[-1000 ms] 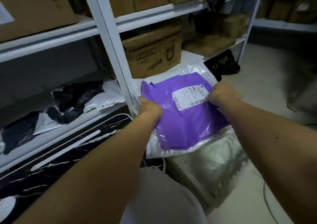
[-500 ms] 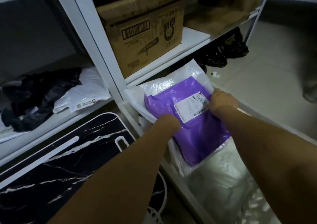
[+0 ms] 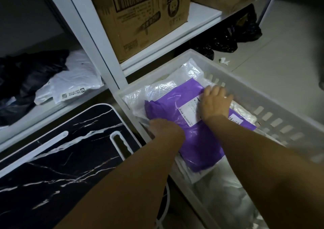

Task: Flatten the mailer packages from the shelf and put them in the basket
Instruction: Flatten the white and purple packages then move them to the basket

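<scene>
A purple mailer (image 3: 175, 109) with a white shipping label lies in the white slotted basket (image 3: 263, 95), on top of a clear plastic mailer (image 3: 189, 72). My right hand (image 3: 215, 104) rests flat on the purple mailer over the label, fingers spread. At the mailer's left edge my left hand (image 3: 163, 129) has its fingers curled around that edge. On the shelf to the left lie a white mailer (image 3: 73, 83) and crumpled black mailers (image 3: 26, 74).
A white shelf post (image 3: 91, 36) stands just left of the basket. A cardboard box (image 3: 140, 18) sits on the shelf above it. A black marbled board (image 3: 61, 158) leans at lower left. Black bags (image 3: 228, 39) lie on the floor behind the basket.
Both hands have lowered the purple mailer with the clear one down into the basket. My right hand has let go of its edge and now lies flat on it.
</scene>
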Tool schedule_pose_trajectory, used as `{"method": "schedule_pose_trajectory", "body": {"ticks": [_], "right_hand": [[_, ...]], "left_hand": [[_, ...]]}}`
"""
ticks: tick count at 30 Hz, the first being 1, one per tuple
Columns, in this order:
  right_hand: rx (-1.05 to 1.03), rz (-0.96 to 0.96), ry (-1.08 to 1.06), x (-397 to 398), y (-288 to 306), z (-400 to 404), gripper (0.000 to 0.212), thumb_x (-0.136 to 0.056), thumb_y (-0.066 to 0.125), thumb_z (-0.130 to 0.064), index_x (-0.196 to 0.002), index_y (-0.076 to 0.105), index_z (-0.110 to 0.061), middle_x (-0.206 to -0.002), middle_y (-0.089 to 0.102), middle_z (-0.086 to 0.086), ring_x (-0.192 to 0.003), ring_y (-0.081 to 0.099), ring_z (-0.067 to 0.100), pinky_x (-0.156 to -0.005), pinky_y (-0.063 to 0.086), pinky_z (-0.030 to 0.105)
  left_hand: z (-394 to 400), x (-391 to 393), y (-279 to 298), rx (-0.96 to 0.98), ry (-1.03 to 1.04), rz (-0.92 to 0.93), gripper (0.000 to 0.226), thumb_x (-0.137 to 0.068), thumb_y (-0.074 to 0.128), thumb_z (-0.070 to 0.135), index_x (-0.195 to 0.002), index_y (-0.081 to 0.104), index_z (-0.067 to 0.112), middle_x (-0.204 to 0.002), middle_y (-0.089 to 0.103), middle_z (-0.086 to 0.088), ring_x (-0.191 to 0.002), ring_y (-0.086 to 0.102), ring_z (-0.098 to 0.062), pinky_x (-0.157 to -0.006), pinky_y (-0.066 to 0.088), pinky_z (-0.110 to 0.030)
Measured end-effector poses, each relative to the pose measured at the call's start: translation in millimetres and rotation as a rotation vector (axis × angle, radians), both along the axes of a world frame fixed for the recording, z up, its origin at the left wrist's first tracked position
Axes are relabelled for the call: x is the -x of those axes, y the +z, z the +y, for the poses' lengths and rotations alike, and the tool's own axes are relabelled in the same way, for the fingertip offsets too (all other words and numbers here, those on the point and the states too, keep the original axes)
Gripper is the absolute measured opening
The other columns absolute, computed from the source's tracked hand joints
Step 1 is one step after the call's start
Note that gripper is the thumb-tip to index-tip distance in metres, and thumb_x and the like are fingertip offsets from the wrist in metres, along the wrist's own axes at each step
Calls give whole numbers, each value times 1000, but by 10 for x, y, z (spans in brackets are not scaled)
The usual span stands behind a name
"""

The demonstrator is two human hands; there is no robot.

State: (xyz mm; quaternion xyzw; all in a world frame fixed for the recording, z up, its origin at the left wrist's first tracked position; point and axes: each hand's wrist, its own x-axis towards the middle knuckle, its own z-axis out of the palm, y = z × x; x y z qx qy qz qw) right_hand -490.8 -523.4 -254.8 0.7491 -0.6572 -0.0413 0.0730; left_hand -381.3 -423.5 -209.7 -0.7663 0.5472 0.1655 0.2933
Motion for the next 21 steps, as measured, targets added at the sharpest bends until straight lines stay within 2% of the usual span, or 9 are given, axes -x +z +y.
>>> {"method": "schedule_pose_trajectory", "body": {"ticks": [2,3,4,6,7,9,14,21], "right_hand": [[-17,-130,172,-80,-94,117,51,-98,36,-43,-145,28,-25,-148,30,14,-138,23,38,-107,25,61],[-87,-190,200,-105,-136,149,56,-97,31,-54,-148,21,-34,-156,19,11,-144,12,40,-108,17,66],[-189,-219,178,-108,-187,165,62,-94,25,-65,-150,13,-41,-161,7,7,-146,0,41,-108,11,69],[-285,-254,134,-96,-346,193,72,-87,17,-78,-150,-2,-48,-162,-10,3,-146,-13,42,-108,5,73],[-311,-262,121,-84,-421,207,74,-84,16,-80,-149,-6,-50,-162,-14,2,-145,-15,43,-108,4,74],[-323,-271,119,-55,-540,225,78,-82,16,-83,-147,-11,-51,-162,-16,3,-145,-16,43,-107,3,74],[-326,-263,115,-70,-807,241,82,-79,15,-86,-147,-15,-50,-161,-20,4,-144,-17,43,-107,4,75],[-281,-235,112,-120,-1049,211,85,-79,17,-86,-148,-12,-48,-161,-19,6,-145,-16,44,-107,5,75]], "left_hand": [[6,56,24,76,-121,-215,41,-98,40,35,-135,49,19,-133,41,-11,-121,41,-27,-85,38,-34],[-7,54,13,123,-205,-278,47,-96,41,42,-137,44,19,-134,36,-14,-123,37,-31,-87,37,-38],[-10,58,-12,170,-249,-257,59,-94,43,50,-143,35,19,-141,28,-19,-130,29,-37,-95,35,-47],[18,44,-162,194,-243,-59,93,-85,48,68,-153,4,21,-156,-3,-21,-142,-2,-47,-108,15,-65],[36,42,-228,159,-181,57,104,-80,48,74,-152,-8,24,-157,-19,-17,-141,-15,-48,-108,8,-69],[13,20,-355,56,-59,176,114,-73,48,81,-149,-21,31,-153,-34,-11,-138,-22,-52,-105,7,-73],[-53,-30,-606,-66,27,263,121,-67,51,84,-145,-28,36,-150,-41,-9,-134,-27,-55,-102,8,-77],[-151,-58,-798,-120,76,276,122,-68,55,82,-146,-26,35,-151,-39,-10,-134,-25,-56,-103,11,-76]]}}
